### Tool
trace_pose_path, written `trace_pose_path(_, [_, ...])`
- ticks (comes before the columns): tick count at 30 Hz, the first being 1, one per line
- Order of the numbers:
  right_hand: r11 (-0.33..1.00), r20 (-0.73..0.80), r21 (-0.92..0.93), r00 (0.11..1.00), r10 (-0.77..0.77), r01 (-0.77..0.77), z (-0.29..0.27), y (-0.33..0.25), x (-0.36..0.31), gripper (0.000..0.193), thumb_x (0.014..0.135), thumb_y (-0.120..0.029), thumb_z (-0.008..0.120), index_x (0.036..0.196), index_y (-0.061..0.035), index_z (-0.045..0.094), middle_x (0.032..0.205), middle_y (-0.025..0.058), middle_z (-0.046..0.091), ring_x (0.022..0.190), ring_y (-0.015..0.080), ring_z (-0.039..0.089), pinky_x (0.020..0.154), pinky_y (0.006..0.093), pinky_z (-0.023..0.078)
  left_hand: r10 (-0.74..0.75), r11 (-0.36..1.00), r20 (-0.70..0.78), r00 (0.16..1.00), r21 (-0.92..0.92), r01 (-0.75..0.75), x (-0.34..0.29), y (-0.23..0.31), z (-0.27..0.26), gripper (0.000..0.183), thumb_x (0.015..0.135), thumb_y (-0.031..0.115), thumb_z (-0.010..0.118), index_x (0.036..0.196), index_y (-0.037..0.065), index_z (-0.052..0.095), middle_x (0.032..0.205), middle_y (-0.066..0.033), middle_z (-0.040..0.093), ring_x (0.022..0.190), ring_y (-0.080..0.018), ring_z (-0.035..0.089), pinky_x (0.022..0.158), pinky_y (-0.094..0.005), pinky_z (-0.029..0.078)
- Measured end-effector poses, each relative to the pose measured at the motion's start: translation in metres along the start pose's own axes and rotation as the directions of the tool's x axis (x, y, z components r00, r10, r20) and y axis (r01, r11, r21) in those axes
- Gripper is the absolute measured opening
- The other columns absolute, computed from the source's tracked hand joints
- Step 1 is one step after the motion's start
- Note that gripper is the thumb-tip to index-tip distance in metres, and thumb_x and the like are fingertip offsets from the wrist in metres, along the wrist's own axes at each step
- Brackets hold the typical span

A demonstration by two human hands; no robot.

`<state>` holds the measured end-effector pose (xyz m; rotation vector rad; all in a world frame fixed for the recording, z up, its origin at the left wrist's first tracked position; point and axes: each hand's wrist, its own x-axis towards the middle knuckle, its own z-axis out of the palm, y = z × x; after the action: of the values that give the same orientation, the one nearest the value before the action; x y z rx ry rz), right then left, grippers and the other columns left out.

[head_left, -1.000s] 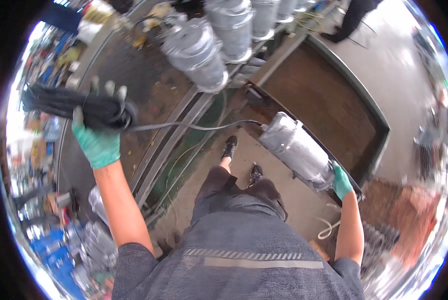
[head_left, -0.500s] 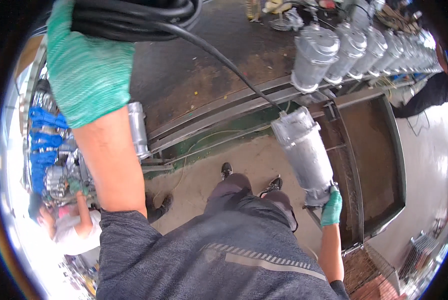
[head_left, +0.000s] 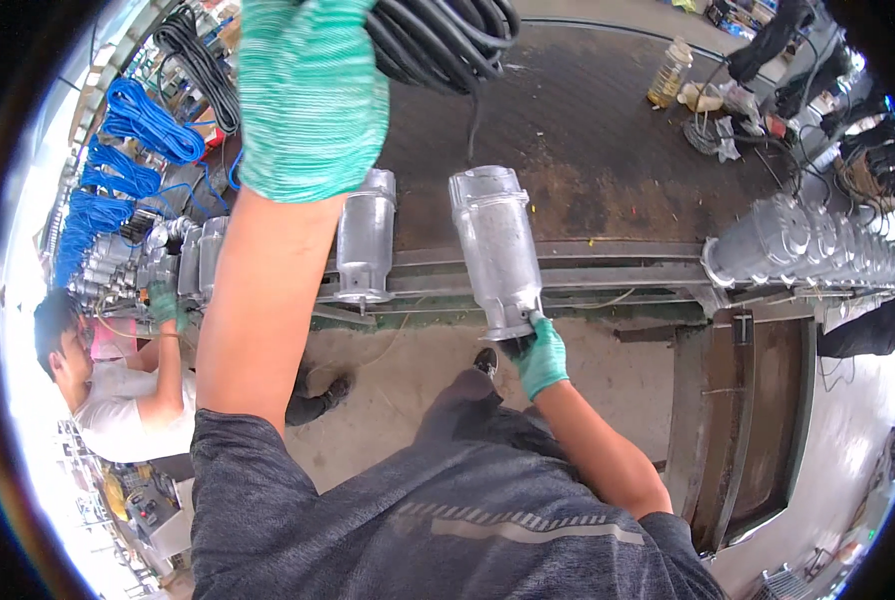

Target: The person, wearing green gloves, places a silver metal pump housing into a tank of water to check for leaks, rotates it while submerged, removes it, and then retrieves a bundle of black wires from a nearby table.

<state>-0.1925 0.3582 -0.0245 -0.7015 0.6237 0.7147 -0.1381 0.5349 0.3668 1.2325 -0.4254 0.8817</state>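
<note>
My left hand (head_left: 313,110), in a green knit glove, is raised at the top. It grips a coil of thick black cable (head_left: 438,45); its fingertips run out of the picture. One strand hangs from the coil to the top of a silver metal cylinder like a motor or pump housing (head_left: 496,235). My right hand (head_left: 543,358), in the same kind of glove, is closed round the cylinder's lower end. The cylinder tilts slightly, in front of the workbench edge. Left of it, a similar silver cylinder (head_left: 366,240) is at the bench edge.
Beyond is the dark, worn workbench top (head_left: 588,140). A row of silver cylinders (head_left: 768,240) lines its right side, near a bottle of yellow liquid (head_left: 671,72). Blue cable coils (head_left: 153,120) hang at left, above a co-worker (head_left: 133,400). A metal-framed trough (head_left: 773,430) stands at right.
The cylinder in my right hand has moved left and up, toward the bench. My left hand and the cable coil have shifted right in the picture, and the view has turned left.
</note>
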Motion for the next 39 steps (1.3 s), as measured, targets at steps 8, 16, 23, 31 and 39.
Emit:
trace_pose_path(8, [0.992, -0.019, -0.124, 1.0, -0.011, 0.009, 0.087, 0.073, 0.068, 0.027, 0.104, -0.033, 0.064, 0.126, -0.0169, 0.064, 0.114, 0.003, 0.069, 0.098, 0.0212, 0.069, 0.085, 0.0428, 0.062, 0.079, 0.951, 0.02, 0.997, 0.298, -0.082, 0.028, -0.062, -0.13, 0.038, 0.095, 0.016, 0.077, 0.13, 0.009, 0.061, 0.114, -0.002, 0.069, 0.102, -0.016, 0.067, 0.093, -0.031, 0.055])
trace_pose_path(16, [0.918, -0.028, -0.397, 0.999, -0.027, 0.013, 0.096, 0.093, 0.074, 0.039, 0.102, -0.052, 0.06, 0.128, -0.0236, 0.06, 0.101, -0.0035, 0.062, 0.093, 0.0165, 0.059, 0.07, 0.0393, 0.051, -0.3, 0.927, 0.01, 0.954, 0.239, 0.289, 0.005, -0.082, -0.197, 0.056, 0.095, 0.012, 0.076, 0.142, 0.009, 0.047, 0.117, -0.0063, 0.068, 0.105, -0.0194, 0.069, 0.094, -0.0358, 0.057])
trace_pose_path(23, [0.492, 0.168, -0.868, 0.972, 0.161, 0.068, 0.037, 0.036, 0.073, 0.053, 0.104, -0.05, 0.057, 0.129, -0.0037, 0.064, 0.119, 0.0096, 0.069, 0.103, 0.0225, 0.066, 0.093, 0.0414, 0.056, -0.436, 0.833, -0.063, 0.898, 0.349, 0.429, -0.025, -0.138, -0.247, 0.049, 0.092, 0.013, 0.079, 0.13, 0.005, 0.048, 0.111, -0.0053, 0.064, 0.101, -0.0136, 0.06, 0.09, -0.0339, 0.053])
trace_pose_path(31, [0.631, -0.003, -0.752, 0.957, -0.289, 0.189, -0.063, -0.039, 0.025, 0.037, 0.105, -0.029, 0.061, 0.124, 0.0029, 0.064, 0.108, 0.0144, 0.072, 0.09, 0.0236, 0.073, 0.08, 0.0385, 0.061, -0.295, 0.782, -0.078, 0.952, 0.554, 0.287, 0.037, -0.145, -0.245, 0.048, 0.093, 0.018, 0.078, 0.127, 0.002, 0.048, 0.113, -0.0116, 0.067, 0.099, -0.0197, 0.062, 0.091, -0.0362, 0.052])
trace_pose_path(39, [0.779, -0.332, -0.609, 0.844, -0.422, 0.15, -0.205, -0.04, -0.025, 0.028, 0.105, -0.029, 0.059, 0.108, -0.0012, 0.064, 0.092, 0.0139, 0.071, 0.074, 0.0273, 0.071, 0.065, 0.0426, 0.061, -0.179, 0.836, -0.118, 0.977, 0.504, 0.215, 0.121, -0.16, -0.252, 0.065, 0.092, 0.021, 0.08, 0.142, 0.0, 0.045, 0.123, -0.0106, 0.064, 0.105, -0.0204, 0.063, 0.093, -0.0326, 0.052])
